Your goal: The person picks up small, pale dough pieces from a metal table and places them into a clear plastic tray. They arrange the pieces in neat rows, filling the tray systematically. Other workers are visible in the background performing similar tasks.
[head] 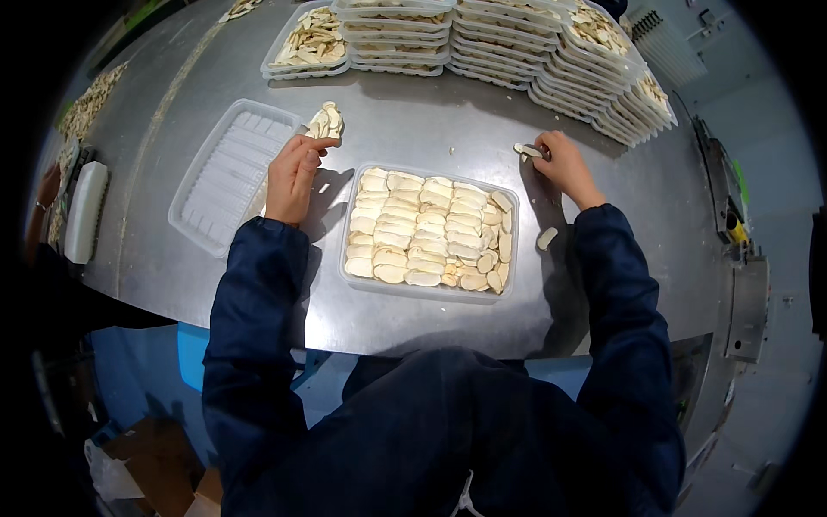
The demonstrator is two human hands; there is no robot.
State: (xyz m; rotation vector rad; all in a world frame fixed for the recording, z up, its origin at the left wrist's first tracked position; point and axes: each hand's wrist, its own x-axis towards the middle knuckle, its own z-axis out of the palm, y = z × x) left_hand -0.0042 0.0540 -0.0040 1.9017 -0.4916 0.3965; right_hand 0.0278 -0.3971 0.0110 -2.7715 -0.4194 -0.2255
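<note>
In front of me a clear plastic tray (426, 292) holds pale, dried-looking slices (413, 226). Most overlap in neat columns; those along its right side lie more loosely. Left of the tray, my left hand (294, 178) is raised with its index finger pointing right. Its fingertips overlap the lower edge of a small heap of slices (325, 121), and whether they grip any is unclear. Beyond the tray's upper right corner, my right hand (568, 165) pinches one or two slices (526, 150) at its fingertips. A single slice (547, 238) lies on the table below it.
An unfilled clear tray (236, 174) rests on the metal table (413, 323), partly behind my left hand. Stacked trays of slices (504, 48) line the far side. At far left are another person's hand (48, 186) and a white block-like object (86, 213).
</note>
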